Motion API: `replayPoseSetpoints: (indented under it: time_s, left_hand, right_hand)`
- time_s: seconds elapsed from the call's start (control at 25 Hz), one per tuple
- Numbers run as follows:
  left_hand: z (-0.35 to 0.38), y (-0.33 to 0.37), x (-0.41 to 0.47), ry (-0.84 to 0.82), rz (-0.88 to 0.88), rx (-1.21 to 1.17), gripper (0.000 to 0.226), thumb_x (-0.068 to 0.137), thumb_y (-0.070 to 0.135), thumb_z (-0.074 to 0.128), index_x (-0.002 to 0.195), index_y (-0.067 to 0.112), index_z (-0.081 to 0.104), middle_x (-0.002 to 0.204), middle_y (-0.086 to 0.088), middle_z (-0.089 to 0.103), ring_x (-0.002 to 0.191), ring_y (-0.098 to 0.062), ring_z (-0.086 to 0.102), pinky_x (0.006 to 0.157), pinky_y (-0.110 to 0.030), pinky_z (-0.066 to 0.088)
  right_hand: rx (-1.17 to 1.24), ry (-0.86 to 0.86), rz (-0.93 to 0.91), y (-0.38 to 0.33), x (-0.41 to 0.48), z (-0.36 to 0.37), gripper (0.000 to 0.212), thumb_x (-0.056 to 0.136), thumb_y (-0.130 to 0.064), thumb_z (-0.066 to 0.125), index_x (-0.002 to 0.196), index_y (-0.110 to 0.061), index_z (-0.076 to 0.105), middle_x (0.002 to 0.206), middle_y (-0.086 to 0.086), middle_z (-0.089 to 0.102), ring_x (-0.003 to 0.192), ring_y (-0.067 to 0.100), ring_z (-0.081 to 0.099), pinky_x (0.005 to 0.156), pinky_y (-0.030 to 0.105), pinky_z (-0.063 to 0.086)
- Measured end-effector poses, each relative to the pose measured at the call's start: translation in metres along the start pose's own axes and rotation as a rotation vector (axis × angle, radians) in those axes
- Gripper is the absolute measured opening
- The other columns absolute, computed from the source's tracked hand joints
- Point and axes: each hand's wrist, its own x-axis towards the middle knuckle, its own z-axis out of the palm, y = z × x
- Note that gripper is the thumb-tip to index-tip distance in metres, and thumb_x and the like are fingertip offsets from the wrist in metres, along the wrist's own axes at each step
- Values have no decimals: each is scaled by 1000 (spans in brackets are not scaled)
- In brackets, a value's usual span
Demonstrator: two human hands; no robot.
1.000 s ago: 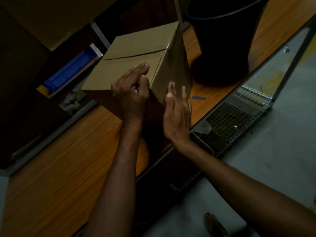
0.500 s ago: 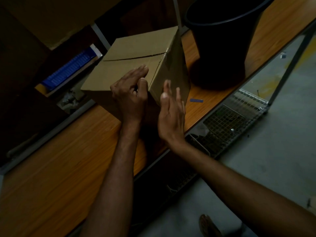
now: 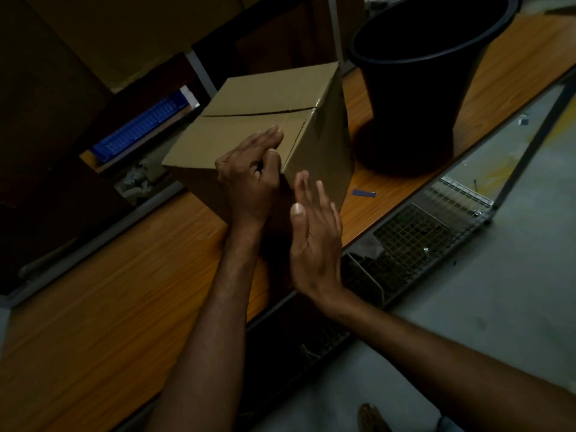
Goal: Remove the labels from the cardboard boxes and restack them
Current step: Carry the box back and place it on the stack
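A closed brown cardboard box [image 3: 265,101] stands on the wooden table [image 3: 109,307], its top flaps meeting in a seam. My left hand [image 3: 249,176] rests on the box's near top corner, fingers laid over the top and thumb against the edge. My right hand [image 3: 314,241] is held flat with straight fingers beside the box's right side face, fingertips at or close to the cardboard; I cannot tell whether they touch. A dim patch, perhaps tape, shows high on that side face. No label is plainly visible in the low light.
A large black bucket [image 3: 414,98] stands on the table right of the box. A small blue strip [image 3: 364,193] lies between them near the table edge. A wire cage [image 3: 414,244] sits on the floor below. A blue tray [image 3: 140,129] lies behind the table at left.
My right hand has drifted a little left, closer to the box's side. My left hand stays on the same corner.
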Motion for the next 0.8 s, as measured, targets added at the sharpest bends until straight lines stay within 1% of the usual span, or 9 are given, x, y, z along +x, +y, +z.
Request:
replayPoseSetpoints:
  time_s: [0.08,0.16,0.28,0.36,0.44,0.48,0.56,0.6,0.8]
  left_hand:
    - [2,-2,3,-3,2,-23,37,97,29,48,120,19,75,125,6,72,122,-9,64,106,-53,46]
    - [3,-4,3,4,-5,-17,37,97,29,48,120,19,75,125,6,72,122,-9,64,105,-54,46]
    - [3,-5,0,13,4,-32,37,97,29,47,120,19,75,124,5,72,121,-11,65,104,-55,47]
    - [4,-5,4,5,5,-53,36,97,28,48,119,18,75,123,4,73,120,-12,66,104,-55,48]
    - [2,-2,3,3,-4,-29,38,96,30,48,119,19,75,125,5,72,121,-8,64,110,-48,43]
    - [1,-1,2,0,-15,-6,39,96,32,46,120,20,75,126,6,71,123,-4,60,115,-37,36]
    - [1,2,0,-2,-33,42,42,94,36,43,122,23,73,128,9,70,122,6,51,108,-13,21]
    - [1,4,-1,-1,-37,53,43,94,36,43,122,23,73,128,9,70,121,7,50,104,-10,18]
    - [-3,5,0,-29,-45,25,44,93,37,43,122,23,74,129,8,70,123,4,53,108,-16,20]
  right_hand:
    - [-18,11,31,7,6,0,52,112,-38,22,163,-27,28,168,-14,24,161,10,7,129,50,8]
    - [24,30,123,2,12,-1,51,113,-36,24,163,-26,27,169,-12,25,160,10,7,130,50,8]
    - [-5,-5,61,0,-3,0,53,112,-38,22,163,-26,28,168,-14,23,160,7,9,130,45,9]
    - [-75,-8,113,10,11,-4,56,110,-42,16,163,-27,28,169,-13,25,160,10,8,130,49,8]
    - [-57,1,234,11,23,-5,59,109,-44,15,163,-26,28,170,-10,25,160,11,7,128,52,14]
    - [-37,5,215,9,19,-4,58,110,-43,16,163,-25,28,170,-11,24,160,10,7,128,52,16]
    - [-40,-22,100,5,-4,-2,55,111,-41,18,163,-26,27,167,-17,21,159,6,8,129,47,14]
    - [-60,-39,77,6,-12,-2,54,111,-40,18,163,-27,26,166,-19,20,159,5,8,130,46,12]
    - [-27,33,203,2,12,2,58,109,-43,18,163,-24,29,169,-9,26,160,9,8,128,48,18]
